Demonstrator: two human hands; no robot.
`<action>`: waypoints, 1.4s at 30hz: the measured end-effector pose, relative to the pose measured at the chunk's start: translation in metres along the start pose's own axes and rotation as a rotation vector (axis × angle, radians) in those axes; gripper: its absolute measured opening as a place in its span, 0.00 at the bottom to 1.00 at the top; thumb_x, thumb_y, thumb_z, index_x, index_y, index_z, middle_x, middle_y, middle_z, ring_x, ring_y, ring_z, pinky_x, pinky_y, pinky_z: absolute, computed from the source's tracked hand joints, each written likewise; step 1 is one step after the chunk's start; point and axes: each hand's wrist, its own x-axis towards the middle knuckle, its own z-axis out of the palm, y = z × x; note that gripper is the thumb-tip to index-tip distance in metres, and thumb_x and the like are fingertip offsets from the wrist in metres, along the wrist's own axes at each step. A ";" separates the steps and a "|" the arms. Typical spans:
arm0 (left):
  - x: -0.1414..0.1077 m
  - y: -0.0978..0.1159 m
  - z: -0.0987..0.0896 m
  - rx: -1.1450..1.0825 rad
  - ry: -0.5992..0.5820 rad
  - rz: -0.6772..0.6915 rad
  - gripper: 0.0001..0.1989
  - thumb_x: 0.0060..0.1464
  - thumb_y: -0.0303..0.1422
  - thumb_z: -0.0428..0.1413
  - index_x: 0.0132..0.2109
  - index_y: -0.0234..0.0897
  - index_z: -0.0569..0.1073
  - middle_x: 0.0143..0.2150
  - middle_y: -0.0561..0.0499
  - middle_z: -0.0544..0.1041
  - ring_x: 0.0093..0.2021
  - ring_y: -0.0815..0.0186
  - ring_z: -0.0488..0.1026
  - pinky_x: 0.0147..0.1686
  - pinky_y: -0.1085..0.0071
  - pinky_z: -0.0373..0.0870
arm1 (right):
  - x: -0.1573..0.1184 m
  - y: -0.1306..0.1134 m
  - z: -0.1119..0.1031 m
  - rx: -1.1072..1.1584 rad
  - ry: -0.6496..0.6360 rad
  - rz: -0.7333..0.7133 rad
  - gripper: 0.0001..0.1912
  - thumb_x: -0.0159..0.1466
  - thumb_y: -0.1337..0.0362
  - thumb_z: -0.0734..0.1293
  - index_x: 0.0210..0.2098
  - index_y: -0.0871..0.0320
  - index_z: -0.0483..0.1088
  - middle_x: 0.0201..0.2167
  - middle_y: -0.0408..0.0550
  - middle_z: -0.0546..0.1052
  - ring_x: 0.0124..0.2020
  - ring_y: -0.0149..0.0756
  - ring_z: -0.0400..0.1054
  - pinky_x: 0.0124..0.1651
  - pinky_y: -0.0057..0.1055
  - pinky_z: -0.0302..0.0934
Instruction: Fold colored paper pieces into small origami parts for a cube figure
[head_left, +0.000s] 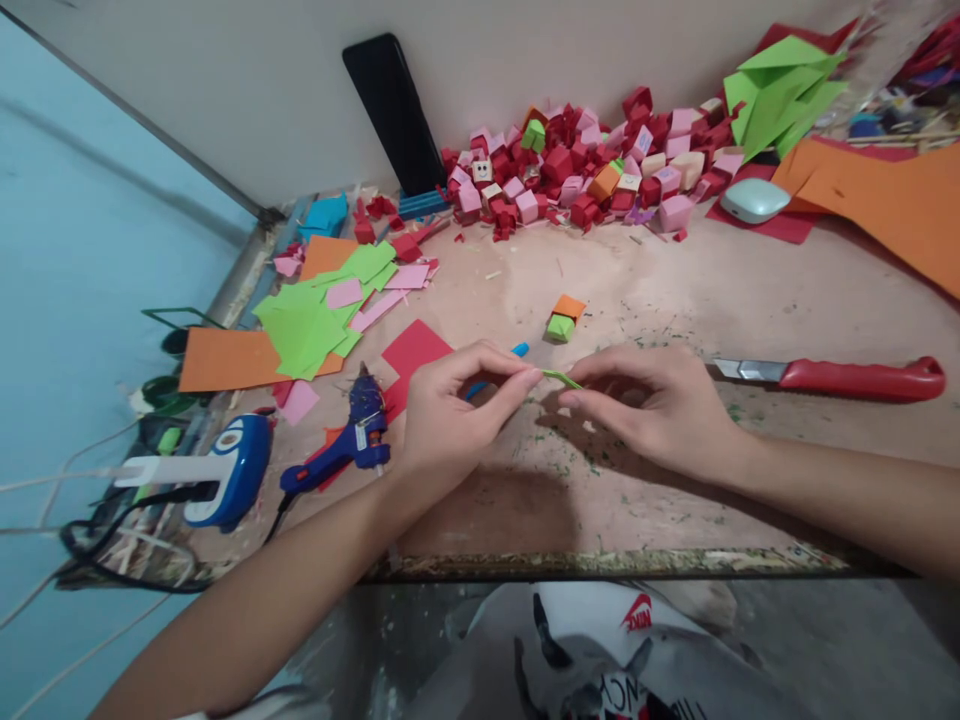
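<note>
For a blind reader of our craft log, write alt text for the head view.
Two bare hands, left and right, pinch a thin green strip above a wooden worktable. A blue glue gun lies to the left, a red-handled knife to the right, and a heap of small folded-paper cubes behind.

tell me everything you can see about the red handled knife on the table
The knife lies on the wooden tabletop, right of the right hand. Its red, glossy handle, plastic by the look, ends in a rounded, hooked butt pointing away from the hand. The silvery blade looks metallic, with darker marks; it points left, its tip close to the wrist side of that hand, perhaps partly hidden. Neither hand grips it.
</note>
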 end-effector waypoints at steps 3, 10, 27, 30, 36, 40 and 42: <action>0.000 0.004 0.002 -0.004 -0.027 -0.008 0.03 0.61 0.29 0.67 0.36 0.37 0.82 0.35 0.51 0.85 0.36 0.69 0.82 0.39 0.74 0.79 | 0.000 0.001 0.000 -0.007 0.013 -0.019 0.10 0.67 0.58 0.78 0.39 0.58 0.83 0.29 0.44 0.84 0.23 0.29 0.73 0.26 0.26 0.66; -0.003 0.007 0.006 -0.042 -0.120 -0.051 0.02 0.60 0.30 0.68 0.38 0.37 0.83 0.38 0.50 0.86 0.38 0.67 0.84 0.41 0.73 0.82 | -0.001 0.005 0.000 -0.062 0.033 -0.054 0.10 0.67 0.57 0.78 0.37 0.58 0.83 0.29 0.44 0.84 0.25 0.28 0.73 0.28 0.25 0.67; 0.002 0.004 0.004 -0.387 -0.121 -0.300 0.06 0.57 0.32 0.71 0.35 0.36 0.83 0.38 0.48 0.87 0.33 0.67 0.84 0.35 0.71 0.84 | 0.005 0.004 -0.001 0.106 -0.005 0.057 0.07 0.67 0.61 0.76 0.34 0.58 0.82 0.31 0.46 0.84 0.29 0.32 0.75 0.32 0.27 0.69; 0.003 0.003 0.004 -0.366 -0.119 -0.300 0.06 0.56 0.32 0.71 0.35 0.36 0.83 0.39 0.47 0.87 0.37 0.66 0.84 0.39 0.72 0.83 | 0.007 0.002 -0.001 0.119 -0.042 0.074 0.08 0.68 0.60 0.76 0.36 0.58 0.83 0.33 0.48 0.85 0.30 0.33 0.76 0.33 0.29 0.69; 0.005 0.005 0.003 -0.351 -0.182 -0.370 0.09 0.59 0.37 0.69 0.35 0.37 0.83 0.33 0.49 0.84 0.32 0.67 0.82 0.37 0.71 0.82 | 0.006 0.000 -0.002 0.105 -0.041 0.115 0.11 0.68 0.58 0.75 0.34 0.59 0.82 0.30 0.48 0.83 0.27 0.32 0.72 0.30 0.29 0.67; 0.005 0.006 0.000 -0.283 -0.179 -0.373 0.10 0.55 0.38 0.71 0.38 0.37 0.85 0.35 0.48 0.86 0.34 0.65 0.83 0.38 0.71 0.83 | 0.005 0.003 -0.001 0.102 -0.040 0.134 0.11 0.69 0.58 0.75 0.34 0.59 0.81 0.29 0.47 0.82 0.26 0.32 0.72 0.29 0.28 0.66; 0.006 0.007 0.000 -0.255 -0.174 -0.357 0.09 0.52 0.36 0.73 0.38 0.37 0.85 0.36 0.48 0.87 0.34 0.65 0.84 0.39 0.72 0.83 | 0.005 0.003 -0.001 0.111 -0.046 0.136 0.11 0.68 0.57 0.75 0.35 0.59 0.81 0.30 0.48 0.83 0.27 0.32 0.72 0.30 0.28 0.66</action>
